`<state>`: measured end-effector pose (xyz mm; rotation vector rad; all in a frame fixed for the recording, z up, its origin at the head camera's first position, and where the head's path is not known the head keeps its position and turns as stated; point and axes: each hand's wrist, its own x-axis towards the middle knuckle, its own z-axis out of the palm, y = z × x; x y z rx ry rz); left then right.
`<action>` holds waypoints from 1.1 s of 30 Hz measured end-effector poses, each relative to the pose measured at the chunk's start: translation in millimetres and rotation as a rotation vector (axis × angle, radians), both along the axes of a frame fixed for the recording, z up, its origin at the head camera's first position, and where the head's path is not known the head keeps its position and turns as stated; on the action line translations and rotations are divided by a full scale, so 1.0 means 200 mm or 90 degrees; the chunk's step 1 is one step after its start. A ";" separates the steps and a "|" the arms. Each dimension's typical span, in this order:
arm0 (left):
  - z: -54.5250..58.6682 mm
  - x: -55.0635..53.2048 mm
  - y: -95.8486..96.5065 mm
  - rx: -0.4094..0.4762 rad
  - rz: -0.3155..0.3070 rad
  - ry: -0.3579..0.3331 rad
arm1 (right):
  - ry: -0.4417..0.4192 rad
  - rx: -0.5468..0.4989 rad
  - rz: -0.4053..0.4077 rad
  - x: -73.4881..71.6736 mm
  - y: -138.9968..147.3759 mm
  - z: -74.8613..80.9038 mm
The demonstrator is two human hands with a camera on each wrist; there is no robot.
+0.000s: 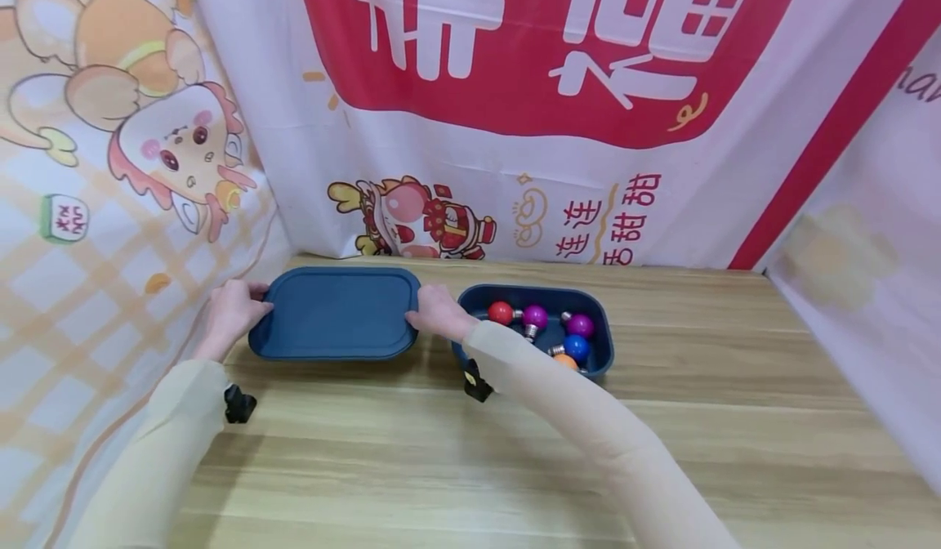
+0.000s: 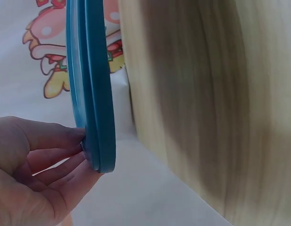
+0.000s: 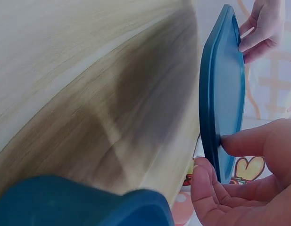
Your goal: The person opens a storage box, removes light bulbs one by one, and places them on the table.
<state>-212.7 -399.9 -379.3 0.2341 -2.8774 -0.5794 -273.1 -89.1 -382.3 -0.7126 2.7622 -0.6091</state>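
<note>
A dark blue rectangular lid [image 1: 334,314] with rounded corners is held level above the wooden table by both hands. My left hand [image 1: 234,312] pinches its left end, thumb on top and fingers beneath, as the left wrist view shows with the lid's rim [image 2: 99,94]. At the lid's right end my right hand [image 1: 441,314] pinches the edge between thumb [image 3: 244,141] and fingers. Just right of that hand stands an open dark blue box [image 1: 604,336] with small coloured light bulbs inside, among them a red bulb [image 1: 501,313] and a blue bulb [image 1: 577,347]. The right forearm partly hides the box.
The wooden table [image 1: 735,386] stretches to the right and toward the front. A printed cloth [image 1: 265,124] hangs behind it, with another patterned cloth [image 1: 95,287] close along the left side. The box's wall [image 3: 65,197] lies near the right wrist.
</note>
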 end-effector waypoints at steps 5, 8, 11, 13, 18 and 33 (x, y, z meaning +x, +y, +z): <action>-0.06 0.00 -0.04 -0.019 -0.013 0.005 | 0.014 0.036 0.002 0.00 -0.05 -0.03; -0.10 -0.01 -0.05 -0.013 -0.032 0.019 | 0.017 0.059 0.006 0.01 -0.07 -0.07; -0.14 -0.01 -0.06 -0.002 -0.042 0.026 | -0.003 0.062 0.009 0.01 -0.10 -0.12; -0.16 -0.01 -0.07 0.008 -0.039 0.022 | -0.010 0.062 0.011 0.02 -0.11 -0.15; -0.20 -0.01 -0.07 0.013 -0.023 0.006 | -0.017 0.081 -0.003 0.02 -0.14 -0.20; -0.30 -0.03 -0.12 0.040 -0.043 -0.018 | 0.006 0.109 -0.007 0.04 -0.19 -0.25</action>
